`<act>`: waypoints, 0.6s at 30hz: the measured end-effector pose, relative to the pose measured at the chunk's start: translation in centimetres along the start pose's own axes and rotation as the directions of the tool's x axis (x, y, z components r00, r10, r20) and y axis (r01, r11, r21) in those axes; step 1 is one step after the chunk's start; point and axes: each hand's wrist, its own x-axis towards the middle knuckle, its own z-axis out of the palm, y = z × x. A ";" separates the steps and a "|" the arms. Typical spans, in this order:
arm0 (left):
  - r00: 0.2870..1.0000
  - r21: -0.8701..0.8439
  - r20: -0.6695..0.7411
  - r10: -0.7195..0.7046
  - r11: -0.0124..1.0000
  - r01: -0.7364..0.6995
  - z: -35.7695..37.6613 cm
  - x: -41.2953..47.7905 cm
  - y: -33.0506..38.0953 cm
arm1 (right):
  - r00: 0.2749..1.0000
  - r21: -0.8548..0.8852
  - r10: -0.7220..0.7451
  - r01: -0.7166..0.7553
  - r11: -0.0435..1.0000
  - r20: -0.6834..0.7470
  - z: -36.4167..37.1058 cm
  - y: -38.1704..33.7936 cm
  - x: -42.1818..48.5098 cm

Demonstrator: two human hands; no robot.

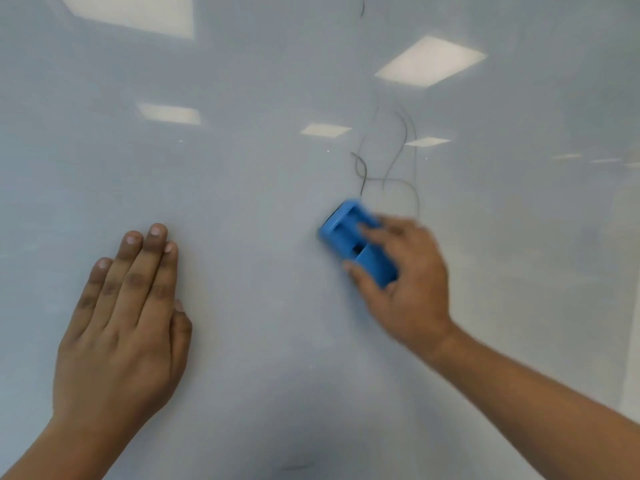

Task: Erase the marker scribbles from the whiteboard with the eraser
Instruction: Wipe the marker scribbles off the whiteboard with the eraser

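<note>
A glossy whiteboard fills the whole view. Thin dark marker scribbles loop across it right of centre, just above the eraser. A short stray mark sits near the top edge, and a faint one near the bottom. My right hand grips a blue plastic eraser pressed against the board, blurred by motion. My left hand lies flat on the board at lower left, fingers together, holding nothing.
Ceiling light panels reflect in the board as bright patches. My bare forearms reach in from the bottom corners.
</note>
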 end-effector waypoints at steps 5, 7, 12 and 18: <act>0.999 0.005 -0.024 0.021 1.000 -0.021 0.5 -0.3 -0.6 | 0.807 0.023 -0.526 0.540 0.841 0.270 0.2 -1.0 2.0; 0.998 0.011 -0.064 0.008 1.000 -0.007 1.0 -0.3 -0.8 | 0.943 -0.091 -0.330 0.332 0.939 0.036 -0.8 1.4 8.5; 0.994 0.052 -0.112 0.015 0.999 -0.010 1.8 -0.4 -1.0 | 0.965 -0.041 0.168 -0.180 0.983 -0.199 -2.8 5.2 16.7; 0.991 0.056 -0.135 0.014 0.998 -0.007 2.3 -0.4 -0.9 | 0.903 0.055 -0.391 0.388 0.920 0.179 -0.8 4.4 1.6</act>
